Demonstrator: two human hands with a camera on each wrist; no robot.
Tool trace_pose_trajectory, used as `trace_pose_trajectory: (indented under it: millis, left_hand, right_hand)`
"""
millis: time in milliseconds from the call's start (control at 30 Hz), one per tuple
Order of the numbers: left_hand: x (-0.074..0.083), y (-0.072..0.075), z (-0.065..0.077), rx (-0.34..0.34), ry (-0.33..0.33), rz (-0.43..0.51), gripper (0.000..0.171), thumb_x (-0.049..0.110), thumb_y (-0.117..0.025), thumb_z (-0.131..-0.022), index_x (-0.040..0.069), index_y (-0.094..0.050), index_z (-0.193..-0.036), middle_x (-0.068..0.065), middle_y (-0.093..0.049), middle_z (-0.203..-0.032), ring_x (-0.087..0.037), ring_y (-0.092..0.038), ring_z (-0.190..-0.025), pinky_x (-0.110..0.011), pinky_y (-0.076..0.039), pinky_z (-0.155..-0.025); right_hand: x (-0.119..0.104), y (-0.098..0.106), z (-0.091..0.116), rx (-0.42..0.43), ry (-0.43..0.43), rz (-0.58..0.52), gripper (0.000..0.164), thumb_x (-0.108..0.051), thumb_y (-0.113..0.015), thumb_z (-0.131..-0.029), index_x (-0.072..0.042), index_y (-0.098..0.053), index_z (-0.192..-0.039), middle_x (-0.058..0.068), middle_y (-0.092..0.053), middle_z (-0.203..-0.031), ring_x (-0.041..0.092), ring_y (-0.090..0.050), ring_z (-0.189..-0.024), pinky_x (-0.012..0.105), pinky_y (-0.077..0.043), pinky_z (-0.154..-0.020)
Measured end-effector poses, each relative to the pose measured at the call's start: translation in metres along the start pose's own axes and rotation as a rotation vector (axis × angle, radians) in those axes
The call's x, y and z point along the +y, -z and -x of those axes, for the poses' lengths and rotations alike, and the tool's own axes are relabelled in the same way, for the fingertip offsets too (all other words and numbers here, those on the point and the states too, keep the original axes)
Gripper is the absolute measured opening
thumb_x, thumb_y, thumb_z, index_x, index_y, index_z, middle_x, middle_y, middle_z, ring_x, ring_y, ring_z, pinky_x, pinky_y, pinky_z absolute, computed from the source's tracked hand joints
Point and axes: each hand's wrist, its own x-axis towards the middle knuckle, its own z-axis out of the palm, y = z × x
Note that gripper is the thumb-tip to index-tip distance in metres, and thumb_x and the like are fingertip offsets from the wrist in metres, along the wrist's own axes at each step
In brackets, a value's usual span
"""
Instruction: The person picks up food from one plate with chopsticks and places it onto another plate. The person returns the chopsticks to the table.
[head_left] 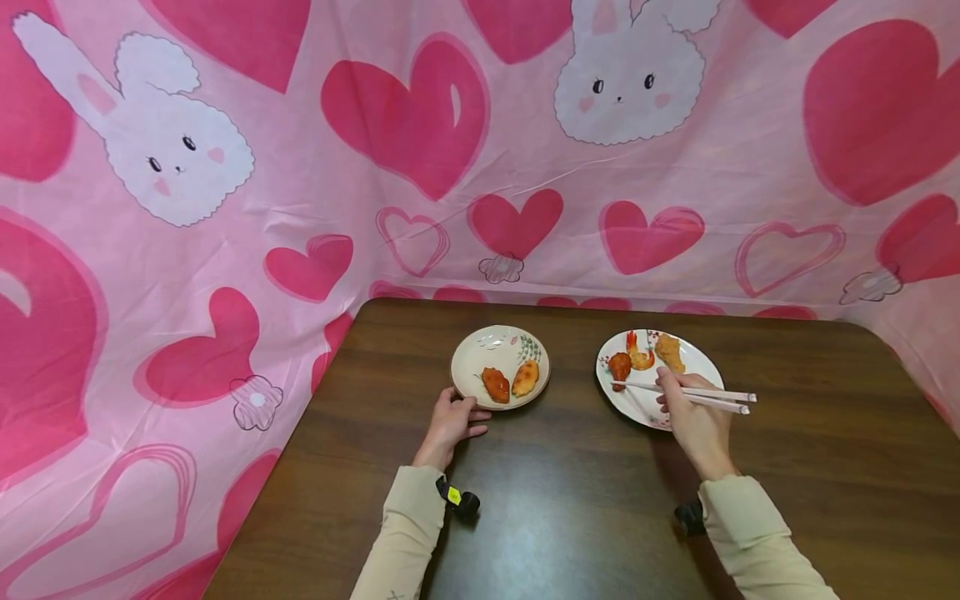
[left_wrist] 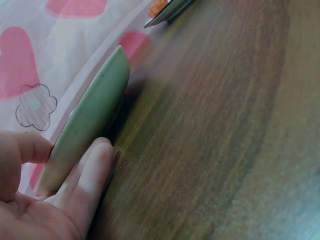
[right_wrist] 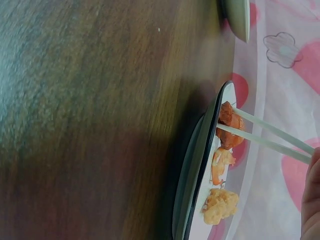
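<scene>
My left hand (head_left: 448, 429) grips the near-left rim of a small cream plate (head_left: 476, 350), thumb on the edge and fingers beneath it, also seen in the left wrist view. Two browned pieces of food, like chicken wings (head_left: 496, 385), lie on that plate. In my right hand (head_left: 697, 425) is a pair of pale chopsticks (head_left: 720, 393), held over a dark-rimmed white plate (head_left: 701, 364). Their tips are at a reddish-brown drumstick (right_wrist: 229, 136) on its left side; whether they pinch it I cannot tell. A shrimp (head_left: 641, 358) and a golden fried piece (head_left: 669, 352) lie beside the drumstick.
Both plates are toward the far side of a dark wooden table (head_left: 555, 500), with a gap between them. Behind and to the left hangs a pink cloth (head_left: 322, 183) with hearts and rabbits. A small black camera (head_left: 467, 503) is strapped to the left wrist.
</scene>
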Motion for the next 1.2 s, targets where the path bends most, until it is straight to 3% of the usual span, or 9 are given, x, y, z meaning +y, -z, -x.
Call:
trace_pose_trajectory:
  millis: [300,700,1000,1200]
  left_hand:
    - [0.0,0.0,0.0,-0.008,-0.005,-0.003,0.057,0.014,-0.048,-0.097,0.0,-0.023,-0.146,-0.024,-0.062,-0.119,-0.02,-0.07,-0.088,-0.033,-0.061,-0.072]
    - [0.0,0.0,-0.001,-0.009,-0.003,-0.003,0.058,0.014,-0.048,-0.097,0.0,-0.022,-0.147,-0.024,-0.062,-0.118,-0.018,-0.07,-0.086,-0.033,-0.061,-0.072]
    - [0.0,0.001,0.0,-0.008,-0.01,-0.004,0.055,0.014,-0.047,-0.098,0.001,-0.024,-0.146,-0.024,-0.061,-0.12,-0.019,-0.07,-0.088,-0.034,-0.061,-0.073]
    - [0.0,0.0,-0.001,-0.006,-0.007,-0.005,0.054,0.015,-0.047,-0.098,0.002,-0.025,-0.145,-0.024,-0.06,-0.121,-0.018,-0.07,-0.088,-0.033,-0.061,-0.072]
  right_hand:
    - [-0.003,0.003,-0.001,0.028,-0.062,0.006,0.04,-0.037,-0.06,-0.093,0.0,-0.073,-0.094,-0.017,-0.059,-0.055,0.001,-0.056,-0.049,0.015,-0.045,-0.042]
    - [-0.009,0.014,-0.009,0.136,-0.109,-0.128,0.037,-0.033,-0.061,-0.093,0.003,-0.07,-0.088,-0.013,-0.058,-0.05,0.003,-0.054,-0.041,0.014,-0.042,-0.039]
    - [-0.012,0.013,-0.009,0.161,-0.08,-0.137,0.035,-0.033,-0.062,-0.092,0.001,-0.068,-0.082,-0.01,-0.059,-0.05,0.004,-0.055,-0.039,0.016,-0.043,-0.037]
    - [-0.017,0.006,-0.007,0.119,-0.054,-0.145,0.036,-0.032,-0.062,-0.093,0.003,-0.069,-0.086,-0.014,-0.06,-0.052,0.003,-0.055,-0.041,0.015,-0.043,-0.038]
